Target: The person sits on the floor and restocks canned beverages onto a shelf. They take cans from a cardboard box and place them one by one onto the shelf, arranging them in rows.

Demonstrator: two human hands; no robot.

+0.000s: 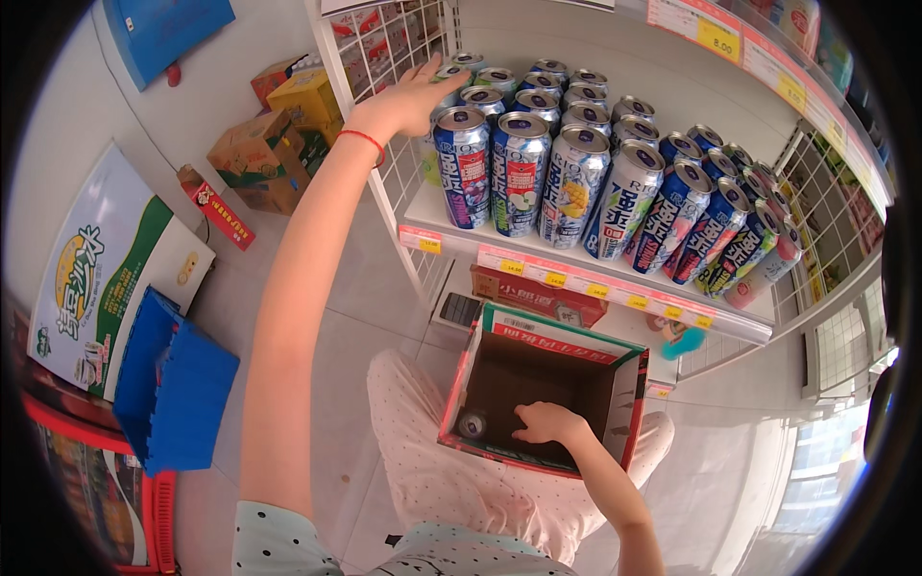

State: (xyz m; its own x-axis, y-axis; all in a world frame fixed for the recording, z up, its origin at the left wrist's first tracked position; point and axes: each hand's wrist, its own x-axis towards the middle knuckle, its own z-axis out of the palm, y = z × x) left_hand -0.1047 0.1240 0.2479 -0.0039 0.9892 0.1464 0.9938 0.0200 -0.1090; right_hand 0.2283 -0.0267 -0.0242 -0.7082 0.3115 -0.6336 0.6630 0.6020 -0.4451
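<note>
My left hand [407,101] reaches up to the left end of the shelf, fingers spread over the green-topped can [452,72] in the back; whether it touches that can is not clear. Just below it, a blue and purple RIO drink can [462,173] stands at the front. My right hand [549,423] is inside an open cardboard carton [639,410], its fingers loosely bent, with nothing visible in them. One can [472,425] stands upright in the carton's near left corner, a little left of that hand. The carton rests on my lap.
Several rows of RIO cans [576,187] fill the white shelf, which has a price strip [555,277] along its edge. A wire side panel [389,165] borders it. A red carton [540,295] lies underneath. Stacked boxes [259,158] and a blue bin [191,396] stand to the left.
</note>
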